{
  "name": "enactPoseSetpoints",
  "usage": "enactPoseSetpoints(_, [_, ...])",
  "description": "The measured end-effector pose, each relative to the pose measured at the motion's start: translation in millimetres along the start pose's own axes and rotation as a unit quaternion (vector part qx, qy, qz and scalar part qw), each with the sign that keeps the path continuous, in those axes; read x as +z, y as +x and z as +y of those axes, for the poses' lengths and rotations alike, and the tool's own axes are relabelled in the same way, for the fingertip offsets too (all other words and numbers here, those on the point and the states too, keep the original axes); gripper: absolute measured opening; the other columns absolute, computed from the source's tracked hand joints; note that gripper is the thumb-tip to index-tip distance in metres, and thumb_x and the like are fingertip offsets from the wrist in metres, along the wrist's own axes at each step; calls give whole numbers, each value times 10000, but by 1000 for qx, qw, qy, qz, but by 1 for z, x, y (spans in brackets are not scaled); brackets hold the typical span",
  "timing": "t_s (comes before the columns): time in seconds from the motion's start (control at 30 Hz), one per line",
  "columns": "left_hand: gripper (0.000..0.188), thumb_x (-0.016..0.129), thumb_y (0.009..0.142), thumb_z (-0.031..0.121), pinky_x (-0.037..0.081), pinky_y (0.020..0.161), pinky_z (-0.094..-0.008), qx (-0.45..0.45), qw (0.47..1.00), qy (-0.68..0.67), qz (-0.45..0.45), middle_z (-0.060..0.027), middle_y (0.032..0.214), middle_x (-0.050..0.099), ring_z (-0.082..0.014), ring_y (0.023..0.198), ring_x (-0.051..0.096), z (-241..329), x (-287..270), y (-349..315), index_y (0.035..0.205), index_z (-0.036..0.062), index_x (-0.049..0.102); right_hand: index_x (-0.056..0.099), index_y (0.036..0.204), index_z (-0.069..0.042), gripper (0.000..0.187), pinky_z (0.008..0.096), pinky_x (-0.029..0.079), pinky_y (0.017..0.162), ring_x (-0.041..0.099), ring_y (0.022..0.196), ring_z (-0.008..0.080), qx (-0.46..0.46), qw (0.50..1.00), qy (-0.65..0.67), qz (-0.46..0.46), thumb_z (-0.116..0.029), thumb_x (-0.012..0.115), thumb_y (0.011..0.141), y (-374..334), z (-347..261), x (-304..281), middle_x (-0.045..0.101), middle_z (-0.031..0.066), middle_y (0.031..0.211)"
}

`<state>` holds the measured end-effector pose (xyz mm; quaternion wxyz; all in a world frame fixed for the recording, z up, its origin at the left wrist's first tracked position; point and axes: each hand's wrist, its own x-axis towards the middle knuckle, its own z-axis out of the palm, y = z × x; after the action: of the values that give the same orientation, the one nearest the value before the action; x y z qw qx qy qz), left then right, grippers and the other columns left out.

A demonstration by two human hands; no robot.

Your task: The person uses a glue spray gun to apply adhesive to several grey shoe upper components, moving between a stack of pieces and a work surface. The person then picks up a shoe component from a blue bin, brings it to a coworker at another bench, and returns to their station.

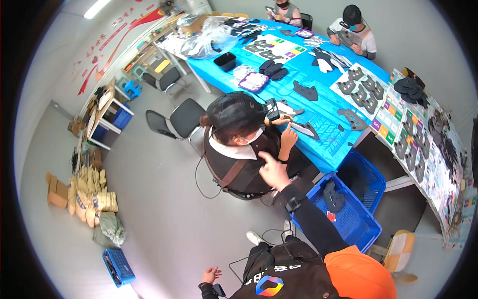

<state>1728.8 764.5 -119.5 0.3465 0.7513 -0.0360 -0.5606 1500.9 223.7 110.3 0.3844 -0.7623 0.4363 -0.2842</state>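
My right hand (275,174), at the end of a dark sleeve, reaches forward beside the seated co-worker (231,159). Its index finger is stretched out, the others are partly curled, and nothing shows in it. Low in the picture, my left hand (211,275) hangs near my body with loosely bent fingers, apart and holding nothing. The co-worker wears a dark cap and a mask. At the table edge, that person's own hands hold a flat dark grey piece with a pale edge (305,130).
A blue-covered table (318,109) carries several dark grey cut pieces (304,91). Two more people sit on its far side. Blue baskets (366,229) stand by its right end, one holding a dark piece. Chairs (186,117) stand left; sacks (92,192) lie along the wall.
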Motion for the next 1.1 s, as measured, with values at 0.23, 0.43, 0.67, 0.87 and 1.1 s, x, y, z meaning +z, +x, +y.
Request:
enactPoseSetpoints(0.23, [328,635,1008,283,561,694,-343,-41,998,-51,16,-155,1026,759,-247,832,747,-103,10,-62,1216,30,620,778,1046,-111,295,443,554,897,723,933,340,-119,986,-92,-75,-164,615,806,-16,-23,-44,750,175,925])
enactPoseSetpoints(0.43, [350,625,1013,320,560,691,-325,-9,994,-73,78,-134,1002,762,-210,815,739,-229,15,-127,1204,28,646,804,829,-82,242,390,583,771,739,822,286,-277,906,-211,-239,-220,608,795,-139,-163,-80,759,116,834])
enactPoseSetpoints(0.67, [366,581,1013,349,559,710,-307,-36,993,-63,88,-64,939,761,-150,784,711,-376,54,-211,1170,39,696,786,682,-147,170,424,582,669,730,731,297,-273,835,-299,-373,-145,623,731,-318,-225,-21,725,109,717])
enactPoseSetpoints(0.87, [376,574,1008,366,561,728,-315,-31,992,-49,112,-54,1002,759,-141,846,715,-397,-32,-302,1172,46,685,708,1217,-114,432,397,547,715,674,790,241,-236,693,-233,-640,-291,688,823,-423,-66,187,708,128,882])
enactPoseSetpoints(1.1, [729,496,1036,579,488,856,-342,213,854,-474,20,-58,836,678,-193,873,640,-357,43,-366,1526,50,385,437,1539,-53,651,256,317,565,376,590,74,261,528,304,-749,-202,637,938,-411,-44,63,334,-57,669])
